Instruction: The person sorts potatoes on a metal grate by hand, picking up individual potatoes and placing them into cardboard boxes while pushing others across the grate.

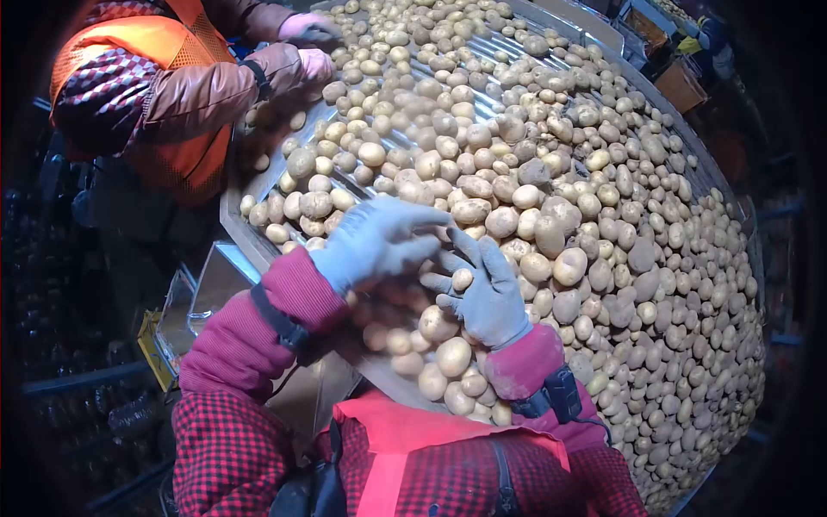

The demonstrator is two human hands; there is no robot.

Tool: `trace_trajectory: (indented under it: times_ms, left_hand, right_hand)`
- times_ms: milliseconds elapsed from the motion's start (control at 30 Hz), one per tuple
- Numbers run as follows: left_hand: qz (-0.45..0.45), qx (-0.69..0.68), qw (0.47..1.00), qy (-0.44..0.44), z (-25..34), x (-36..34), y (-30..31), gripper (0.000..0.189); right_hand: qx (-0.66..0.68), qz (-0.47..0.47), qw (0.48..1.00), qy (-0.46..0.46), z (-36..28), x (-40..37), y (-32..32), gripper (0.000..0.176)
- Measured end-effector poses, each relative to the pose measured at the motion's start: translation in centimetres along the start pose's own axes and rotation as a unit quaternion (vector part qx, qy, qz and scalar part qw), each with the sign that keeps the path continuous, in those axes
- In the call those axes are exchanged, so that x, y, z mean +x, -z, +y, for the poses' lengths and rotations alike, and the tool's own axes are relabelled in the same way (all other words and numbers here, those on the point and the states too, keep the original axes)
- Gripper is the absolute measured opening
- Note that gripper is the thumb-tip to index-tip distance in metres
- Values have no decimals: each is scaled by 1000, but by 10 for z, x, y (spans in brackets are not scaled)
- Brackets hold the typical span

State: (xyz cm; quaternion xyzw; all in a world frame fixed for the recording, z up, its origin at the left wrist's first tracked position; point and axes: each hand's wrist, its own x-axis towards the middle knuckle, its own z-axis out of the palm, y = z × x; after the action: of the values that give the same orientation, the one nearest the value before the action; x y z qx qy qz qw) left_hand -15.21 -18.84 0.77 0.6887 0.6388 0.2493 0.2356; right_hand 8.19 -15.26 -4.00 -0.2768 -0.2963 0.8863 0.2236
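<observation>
My left hand (375,243), in a light blue-grey glove, reaches right over the potatoes with its fingers stretched out and slightly blurred. Its fingertips are close to those of my right hand (487,289), gloved in the same colour. A small round potato (462,279) sits in my right hand, with the palm turned up and the fingers curved around it. Below both hands lie larger pale potatoes (453,356), some smeared by motion. Beside my right hand, a thick heap of potatoes (568,265) spreads across the sorting table.
At the upper left, a person in an orange vest (185,103) has pink-gloved hands (315,65) at the potatoes. Ribbed metal (487,53) shows between potatoes farther back. The table's rim (237,215) runs along the left. A cardboard box (680,84) stands beyond the far right side.
</observation>
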Motion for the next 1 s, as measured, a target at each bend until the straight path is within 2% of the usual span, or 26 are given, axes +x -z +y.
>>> trace_trajectory:
  times_ms: [33, 67, 100, 167, 200, 233, 267, 300, 367, 433, 467, 500, 533, 567, 633, 667, 700, 767, 867, 900, 967, 1000]
  left_hand:
    - [-11, -11, 997, -72, 7, 3, -1, 40]
    - [-23, -35, 999, -34, 3, 11, -5, 40]
    - [43, 15, 995, -85, -5, 17, -7, 40]
    - [79, 237, 962, -108, -35, 39, -16, 32]
    - [52, 235, 967, -84, -46, 47, -16, 34]
    - [25, 234, 970, -61, -55, 55, -13, 37]
    - [55, 232, 968, -80, -65, 59, -9, 36]
    - [54, 212, 974, -60, -77, 63, -5, 36]
    - [99, 239, 964, -53, -99, 68, 1, 43]
    - [121, 376, 918, 19, -90, 69, 23, 41]
    - [195, 423, 885, 5, -109, 69, 22, 49]
    - [227, 422, 878, -20, -107, 69, 27, 45]
    - [156, 396, 904, -35, -105, 66, 31, 39]
    - [82, 367, 925, -50, -102, 61, 32, 34]
    - [-84, 396, 908, -107, -82, 53, 18, 26]
    - [-144, 384, 910, -57, -68, 51, 8, 37]
    - [-134, 401, 904, -70, -84, 49, -10, 37]
    - [-181, 486, 855, -34, -84, 66, -27, 37]
    - [-203, 453, 868, -16, -76, 69, -16, 38]
    - [-141, 377, 915, -10, -73, 60, -9, 40]
    - [-16, 218, 976, 8, -66, 24, 3, 42]
    - [52, 143, 988, 31, -48, 0, 8, 50]
  right_hand:
    - [-37, 11, 999, 19, -1, 0, -2, 51]
    - [-26, 23, 999, 2, -3, -1, -6, 49]
    - [-15, 35, 999, -15, -5, -1, -9, 46]
    - [47, 29, 998, -36, -2, 2, -1, 41]
    - [-72, 22, 996, 37, 5, -3, -5, 42]
    - [-36, 12, 999, 36, 3, -2, -3, 39]
    - [2, 1, 999, 36, 3, 0, -1, 39]
    - [42, -8, 999, 33, 4, 0, 0, 41]
    - [50, 4, 999, 19, 6, 0, 1, 42]
    - [54, 8, 998, 14, 2, -1, -3, 42]
    - [65, 10, 998, 6, 0, -2, -3, 42]
    - [95, 6, 995, -10, -3, -1, -2, 41]
    - [124, 3, 992, -26, -5, 0, -2, 41]
    - [81, 20, 996, -19, -7, -1, -6, 39]
    - [-9, 47, 999, -11, -9, -3, -17, 45]
    - [-20, 44, 999, -11, -8, -2, -17, 45]
    - [-32, 42, 999, -10, -8, -2, -17, 44]
    - [-12, 20, 1000, -9, -9, 0, -13, 42]
    - [58, -38, 998, -12, -3, 6, 1, 40]
    - [67, -51, 996, -6, -1, 5, 4, 39]
    - [50, -58, 997, 11, 3, 2, 8, 40]
    - [147, -113, 983, -12, 6, 8, 19, 42]
